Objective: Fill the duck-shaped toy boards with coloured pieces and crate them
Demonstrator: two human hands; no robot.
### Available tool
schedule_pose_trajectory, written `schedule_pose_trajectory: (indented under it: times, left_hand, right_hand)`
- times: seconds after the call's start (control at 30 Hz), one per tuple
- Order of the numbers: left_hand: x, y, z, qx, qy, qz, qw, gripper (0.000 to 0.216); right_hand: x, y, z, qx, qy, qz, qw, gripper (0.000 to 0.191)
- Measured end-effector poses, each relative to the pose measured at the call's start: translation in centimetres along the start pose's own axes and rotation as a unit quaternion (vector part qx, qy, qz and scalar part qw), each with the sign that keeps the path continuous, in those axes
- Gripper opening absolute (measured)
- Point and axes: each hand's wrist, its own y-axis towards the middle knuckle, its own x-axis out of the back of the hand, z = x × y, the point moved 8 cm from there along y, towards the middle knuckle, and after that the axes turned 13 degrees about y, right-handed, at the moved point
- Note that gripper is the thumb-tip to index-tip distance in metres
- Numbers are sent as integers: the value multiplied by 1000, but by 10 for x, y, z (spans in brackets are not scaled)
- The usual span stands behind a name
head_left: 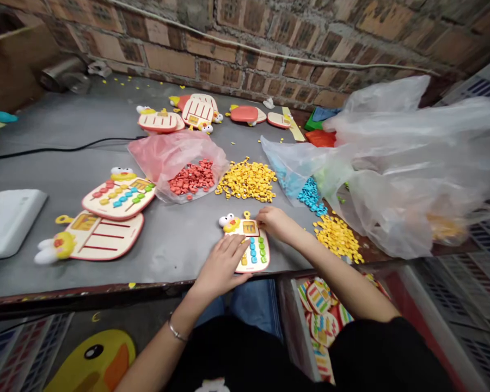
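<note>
In front of me on the table edge lies a cream duck-faced toy board (249,261) with a red rim, googly eyes and rows of yellow, blue and green beads. My left hand (222,267) lies across the board's left side, fingers stretched out flat over its face, thumb near the lower edge; it covers part of the beads. At the upper right corner, by the small yellow window, my right hand (274,222) has its fingertips pinched together; whatever they hold is hidden. Just beyond are a pile of yellow beads (249,181) and red beads (191,178) in a pink plastic bag (159,158).
Blue beads (309,195) and another yellow pile (338,237) lie right, beside large clear bags (412,163). A beaded board (120,197) overlaps a beadless one (106,239) at left, near a white box (12,220). More boards (198,111) lie behind. Below right, a bin holds finished-looking boards (324,326).
</note>
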Motion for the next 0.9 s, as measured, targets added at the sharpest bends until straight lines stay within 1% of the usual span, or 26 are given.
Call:
schedule_pose_trajectory:
  times: [0.1,0.17,0.23,0.3,0.37,0.43,0.5,0.63,0.7,0.77,0.83,0.9]
  left_hand:
    - [-1,0,1,-1,-3,-1,1000,72]
    - [-2,0,2,-3,-5,-2,1000,72]
    - [-4,-1,2,-6,-4,-2,1000,73]
    - [-6,-1,3,-6,-4,-3,1000,74]
    - [-7,-1,3,-4,-10,-6,1000,74]
    - [-5,-1,4,-5,-28,-10,1000,75]
    - [-3,-1,4,-8,-57,-15,998,79]
    - [1,-3,9,-2,-102,-41,994,92]
    - [1,-4,11,1,-107,-53,993,95]
    - [0,-5,12,-1,-113,-60,992,96]
    - [2,-6,11,-13,-117,-72,990,96]
    - [8,-10,8,-34,-123,-101,987,97]
  right_hand:
    - [4,9,-14,-37,62,42,997,3]
    - [0,18,-24,-62,130,98,985,13]
    - [-6,28,-29,-69,170,163,969,20]
    - [-12,39,-29,-58,158,216,962,17]
    - [-16,48,-27,-41,123,251,959,15]
    - [-19,54,-26,-32,107,275,955,17]
    - [-19,54,-27,-32,121,282,951,18]
    - [-17,36,-35,-55,211,253,943,22]
    - [-17,24,-37,-80,281,218,931,25]
    - [-17,14,-36,-105,351,147,919,29]
    - [-15,4,-31,-116,406,52,905,34]
    - [-11,-13,-23,-115,449,-48,885,39]
